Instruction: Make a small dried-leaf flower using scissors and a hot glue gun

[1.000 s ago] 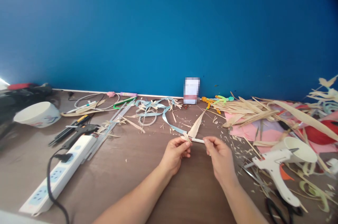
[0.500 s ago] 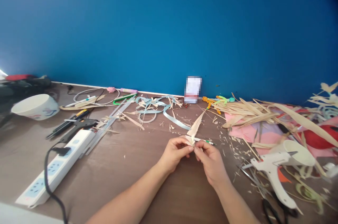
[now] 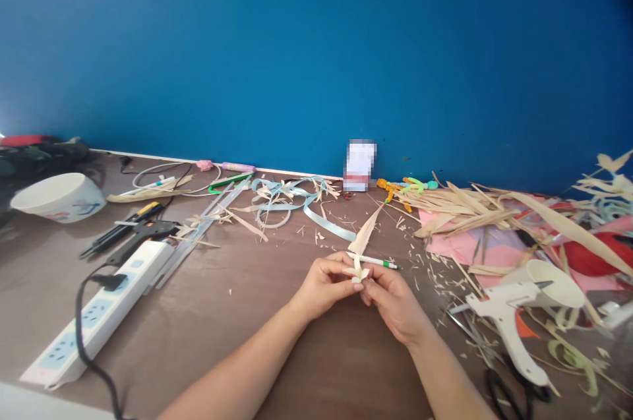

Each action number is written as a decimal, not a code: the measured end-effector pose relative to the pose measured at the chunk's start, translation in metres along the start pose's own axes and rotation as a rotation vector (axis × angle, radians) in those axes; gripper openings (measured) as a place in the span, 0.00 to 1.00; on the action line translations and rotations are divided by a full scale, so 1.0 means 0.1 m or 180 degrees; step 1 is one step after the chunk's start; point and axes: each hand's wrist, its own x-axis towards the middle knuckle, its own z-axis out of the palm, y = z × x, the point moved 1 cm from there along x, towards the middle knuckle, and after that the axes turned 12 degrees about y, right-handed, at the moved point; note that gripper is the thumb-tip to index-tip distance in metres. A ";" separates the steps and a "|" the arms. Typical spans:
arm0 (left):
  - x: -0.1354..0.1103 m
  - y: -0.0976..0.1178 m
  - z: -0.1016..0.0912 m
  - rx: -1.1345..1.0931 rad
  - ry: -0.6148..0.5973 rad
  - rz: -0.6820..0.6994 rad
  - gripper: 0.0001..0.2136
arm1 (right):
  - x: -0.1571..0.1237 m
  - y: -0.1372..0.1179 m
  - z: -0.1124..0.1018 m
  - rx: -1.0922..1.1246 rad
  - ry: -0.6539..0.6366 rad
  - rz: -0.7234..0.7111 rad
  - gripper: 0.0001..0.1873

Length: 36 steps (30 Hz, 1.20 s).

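Observation:
Between my fingertips is a small cream flower (image 3: 357,272) with pointed petals, seemingly made of dried husk. My left hand (image 3: 324,288) pinches it from the left with thumb and fingers. My right hand (image 3: 394,301) closes on its lower right side, and the two hands nearly touch. Just beyond lies a pale dried husk piece (image 3: 366,233), its broad end towards the flower. A white and green pen (image 3: 383,262) rests behind my fingers, partly hidden by them. The flower's base is covered by my fingertips.
On the right are a white glue gun (image 3: 514,321), black-handled scissors (image 3: 502,393), a white cup (image 3: 561,285) and a heap of husk strips (image 3: 459,206). On the left are a power strip (image 3: 93,321), a black glue gun (image 3: 143,239) and a white bowl (image 3: 59,199). Blue ribbon (image 3: 326,225) lies behind.
The flower has turned in my fingers, so its spread petals now show more clearly. My hands stay in almost the same place, while the view has shifted slightly.

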 end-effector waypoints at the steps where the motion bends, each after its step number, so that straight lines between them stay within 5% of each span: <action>1: 0.00 0.02 0.00 0.0099 -0.0015 0.0042 0.06 | 0.00 0.00 0.00 -0.0018 -0.0039 -0.0001 0.09; 17: 0.00 0.08 0.00 0.0552 -0.0040 0.0225 0.04 | 0.03 0.01 -0.02 0.0155 -0.0252 0.0162 0.08; 23: 0.02 0.03 -0.05 0.0695 0.0274 0.0210 0.03 | 0.03 -0.03 -0.03 0.0121 0.0068 0.0076 0.06; 27: 0.02 -0.06 -0.05 0.0406 0.0762 -0.0318 0.06 | 0.03 -0.07 -0.06 0.0173 0.0436 -0.0116 0.12; 36: -0.02 -0.10 0.03 0.0080 0.0892 -0.1075 0.09 | 0.03 -0.09 0.03 0.0059 0.0874 -0.0443 0.17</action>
